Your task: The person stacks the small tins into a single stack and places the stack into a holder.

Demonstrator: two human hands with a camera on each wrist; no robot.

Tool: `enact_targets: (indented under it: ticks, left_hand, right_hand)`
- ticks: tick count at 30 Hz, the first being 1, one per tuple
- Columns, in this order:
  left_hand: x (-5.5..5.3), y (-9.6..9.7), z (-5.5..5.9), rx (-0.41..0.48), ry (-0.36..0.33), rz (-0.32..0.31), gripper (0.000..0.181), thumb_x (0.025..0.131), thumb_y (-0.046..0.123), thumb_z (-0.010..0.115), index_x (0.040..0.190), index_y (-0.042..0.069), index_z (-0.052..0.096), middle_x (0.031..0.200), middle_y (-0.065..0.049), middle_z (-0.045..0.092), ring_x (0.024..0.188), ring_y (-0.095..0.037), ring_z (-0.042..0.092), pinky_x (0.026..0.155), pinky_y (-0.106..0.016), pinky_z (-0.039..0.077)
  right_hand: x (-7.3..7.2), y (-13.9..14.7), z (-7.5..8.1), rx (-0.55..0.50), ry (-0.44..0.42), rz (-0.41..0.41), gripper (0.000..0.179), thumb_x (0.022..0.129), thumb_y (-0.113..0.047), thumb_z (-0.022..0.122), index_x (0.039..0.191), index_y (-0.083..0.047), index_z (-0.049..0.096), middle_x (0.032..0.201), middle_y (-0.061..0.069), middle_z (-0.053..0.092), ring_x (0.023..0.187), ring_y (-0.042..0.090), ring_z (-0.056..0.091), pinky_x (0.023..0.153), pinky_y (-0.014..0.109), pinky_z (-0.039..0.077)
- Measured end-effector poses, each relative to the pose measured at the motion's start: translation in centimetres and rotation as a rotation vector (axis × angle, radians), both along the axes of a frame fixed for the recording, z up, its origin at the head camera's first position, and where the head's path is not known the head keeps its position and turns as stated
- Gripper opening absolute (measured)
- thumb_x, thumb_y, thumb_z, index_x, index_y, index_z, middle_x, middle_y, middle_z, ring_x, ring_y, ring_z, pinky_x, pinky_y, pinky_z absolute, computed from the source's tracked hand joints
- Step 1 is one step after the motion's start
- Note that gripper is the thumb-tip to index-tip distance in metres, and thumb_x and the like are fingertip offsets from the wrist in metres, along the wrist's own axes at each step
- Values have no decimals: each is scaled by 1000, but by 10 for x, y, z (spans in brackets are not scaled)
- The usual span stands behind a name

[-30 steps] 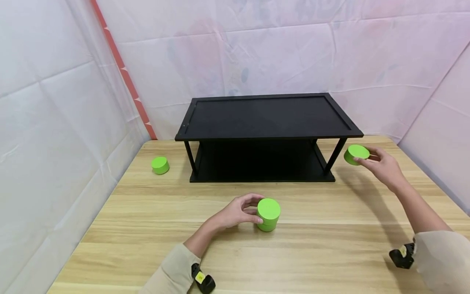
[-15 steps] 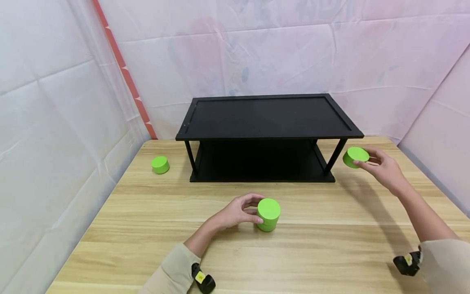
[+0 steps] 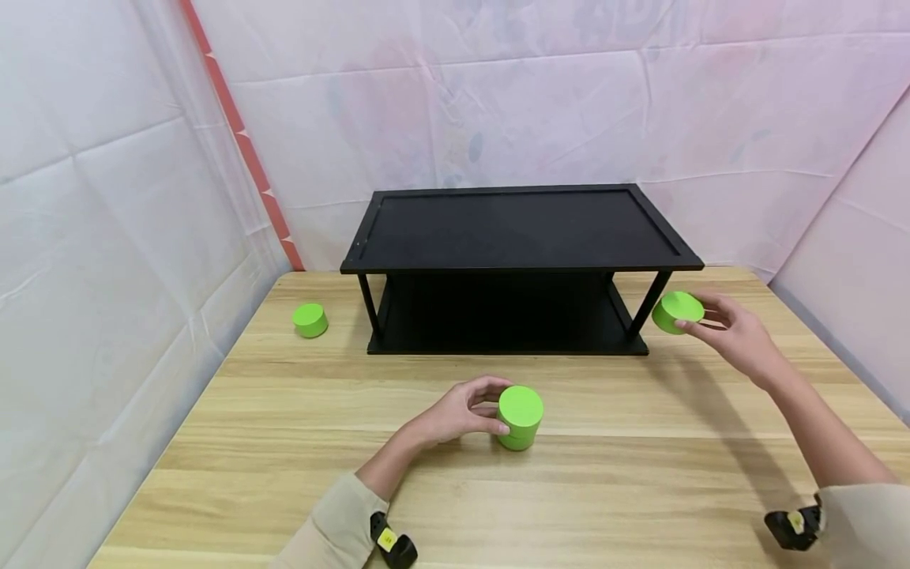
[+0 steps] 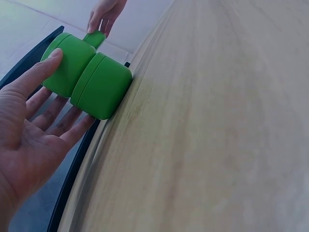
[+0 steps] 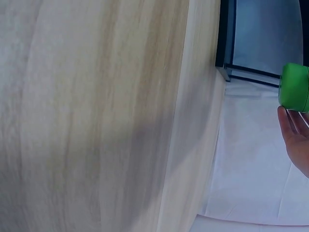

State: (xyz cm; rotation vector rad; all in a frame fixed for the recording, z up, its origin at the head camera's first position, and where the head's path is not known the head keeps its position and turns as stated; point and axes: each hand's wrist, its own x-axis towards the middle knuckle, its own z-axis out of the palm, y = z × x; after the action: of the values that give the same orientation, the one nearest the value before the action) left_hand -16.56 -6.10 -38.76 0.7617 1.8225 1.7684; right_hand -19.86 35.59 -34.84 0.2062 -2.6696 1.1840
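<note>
Two green round lidded tins stand stacked on the wooden table, the upper tin (image 4: 70, 63) on the lower tin (image 4: 104, 89). My left hand (image 3: 455, 411) grips the stack from its left side, thumb at the front and fingers behind. Over the table's right side, my right hand (image 3: 739, 336) pinches another green tin (image 3: 678, 311) between thumb and fingers. That tin is level, held in the air just right of the black two-tier rack's (image 3: 526, 229) front right post. In the right wrist view, the tin (image 5: 293, 87) shows only partly at the edge.
A further green tin (image 3: 310, 319) stands alone at the table's back left, left of the rack. The rack's lower shelf (image 3: 505, 336) lies under its wide top. White cloth (image 3: 498, 103) hangs behind and along both sides of the wooden table (image 3: 284, 458).
My right hand has carried its tin slightly left and lower, closer to the rack's post. The left hand and the stacked tins have stayed in place.
</note>
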Motion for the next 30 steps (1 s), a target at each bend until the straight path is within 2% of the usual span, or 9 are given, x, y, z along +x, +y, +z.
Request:
enact_targets:
  ticks: [8,15,21,27,30]
  left_hand:
    - [1,-1,0,-15,-5,12,56,76,-10,69,127,-4,47,122,-10,53,114,-20,48,95,-31,41]
    - [3,-1,0,-14,-3,18,56,76,-10,69,127,-4,47,122,-10,53,114,-19,48,95,-31,41]
    - [3,-2,0,-8,-1,13,56,76,-10,68,127,-4,46,123,-10,53,114,-19,48,95,-32,41]
    - [3,-2,0,-14,1,12,56,77,-10,68,127,-4,46,122,-10,53,113,-18,49,95,-32,41]
    - [3,-2,-1,-16,3,14,55,77,-10,68,127,-4,46,122,-10,53,113,-17,49,95,-32,41]
  right_hand:
    - [4,-13,3,-22,-15,8,56,88,-21,64,133,3,40,110,-13,48,90,-15,44,71,5,42]
    - [8,-22,6,-21,-24,42,59,88,-18,64,135,4,37,119,10,48,90,-14,44,71,5,43]
    - [11,-30,9,-18,-35,79,58,88,-18,64,135,4,37,123,20,45,91,-14,45,73,6,44]
    - [13,-40,12,-39,-24,117,56,88,-17,65,133,3,40,122,10,47,93,-12,48,75,9,45]
    - [14,-45,13,-51,-32,109,53,87,-15,65,132,1,42,122,7,48,93,-11,49,75,9,46]
